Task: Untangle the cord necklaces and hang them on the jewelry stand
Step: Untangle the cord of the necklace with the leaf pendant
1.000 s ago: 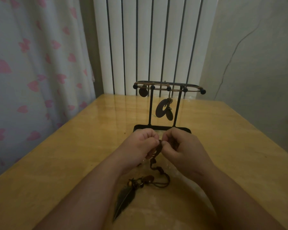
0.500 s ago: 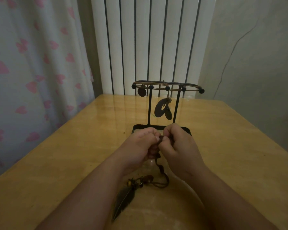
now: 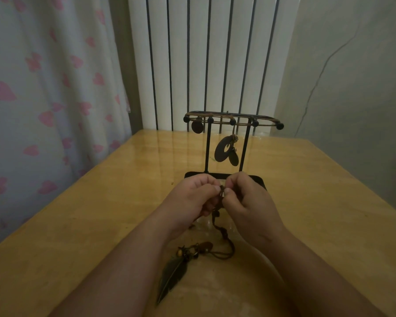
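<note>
Both hands work right in front of the jewelry stand (image 3: 232, 122), close to its base. The left hand (image 3: 192, 196) and right hand (image 3: 252, 204) sit almost knuckle to knuckle, fingers (image 3: 212, 189) curled in tight, pinching the dark cord necklace (image 3: 218, 228) between them. From that pinch the cord drops nearer the person, loops on the desk (image 3: 101, 213), and ends in beads and a feather pendant (image 3: 172, 275) lying flat, well in front of the stand. Up on the stand's top rail, cords are draped, with a round disc pendant (image 3: 197, 126) at its left end and oval pendants (image 3: 223, 149) between its posts.
</note>
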{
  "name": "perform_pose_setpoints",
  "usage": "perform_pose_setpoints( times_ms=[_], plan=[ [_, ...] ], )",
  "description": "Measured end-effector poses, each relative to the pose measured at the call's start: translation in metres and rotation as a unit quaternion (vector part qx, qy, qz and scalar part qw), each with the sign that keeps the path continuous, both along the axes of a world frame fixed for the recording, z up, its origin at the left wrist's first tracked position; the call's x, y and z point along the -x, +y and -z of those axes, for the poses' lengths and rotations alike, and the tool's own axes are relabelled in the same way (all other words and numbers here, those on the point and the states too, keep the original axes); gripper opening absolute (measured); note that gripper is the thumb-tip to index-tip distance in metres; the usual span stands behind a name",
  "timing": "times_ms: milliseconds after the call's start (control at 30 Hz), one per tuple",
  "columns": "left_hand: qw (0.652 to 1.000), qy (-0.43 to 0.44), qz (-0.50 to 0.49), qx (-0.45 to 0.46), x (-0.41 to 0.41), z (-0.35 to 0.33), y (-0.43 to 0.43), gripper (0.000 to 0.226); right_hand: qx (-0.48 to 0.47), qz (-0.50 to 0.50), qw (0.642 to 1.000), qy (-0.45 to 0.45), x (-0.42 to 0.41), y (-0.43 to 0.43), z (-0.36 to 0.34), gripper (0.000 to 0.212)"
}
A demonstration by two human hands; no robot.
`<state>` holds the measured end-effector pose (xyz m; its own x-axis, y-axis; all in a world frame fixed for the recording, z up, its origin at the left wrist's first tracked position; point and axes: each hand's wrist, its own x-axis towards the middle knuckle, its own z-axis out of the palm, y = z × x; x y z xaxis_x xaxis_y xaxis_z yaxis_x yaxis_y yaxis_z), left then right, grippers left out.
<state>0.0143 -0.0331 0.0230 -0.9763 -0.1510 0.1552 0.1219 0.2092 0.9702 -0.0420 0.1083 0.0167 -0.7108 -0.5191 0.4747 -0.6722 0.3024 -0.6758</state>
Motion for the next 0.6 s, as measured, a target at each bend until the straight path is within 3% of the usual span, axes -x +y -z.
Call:
perform_pose_setpoints(
  times_ms=[167, 300, 500, 600],
  plan=[
    [1.000, 0.005, 0.008, 0.001, -0.0013, -0.0003, -0.0002, 0.030, -0.005, 0.000, 1.000, 0.000, 0.0014, 0.0012, 0.0001, 0.006],
    [1.000, -0.004, -0.002, 0.015, -0.0014, -0.0012, 0.0023, 0.025, 0.006, 0.008, 1.000, 0.026, 0.0009, 0.0034, -0.0005, 0.005],
    [0.999, -0.007, -0.004, 0.032, -0.0011, -0.0008, 0.0026, 0.026, -0.070, 0.026, 0.995, 0.073, 0.0025, 0.0047, -0.0048, 0.007],
    [1.000, -0.007, 0.002, 0.021, -0.0005, 0.0001, 0.0022, 0.026, -0.048, 0.016, 0.996, 0.068, 0.0016, 0.0046, -0.0055, 0.008]
  ],
)
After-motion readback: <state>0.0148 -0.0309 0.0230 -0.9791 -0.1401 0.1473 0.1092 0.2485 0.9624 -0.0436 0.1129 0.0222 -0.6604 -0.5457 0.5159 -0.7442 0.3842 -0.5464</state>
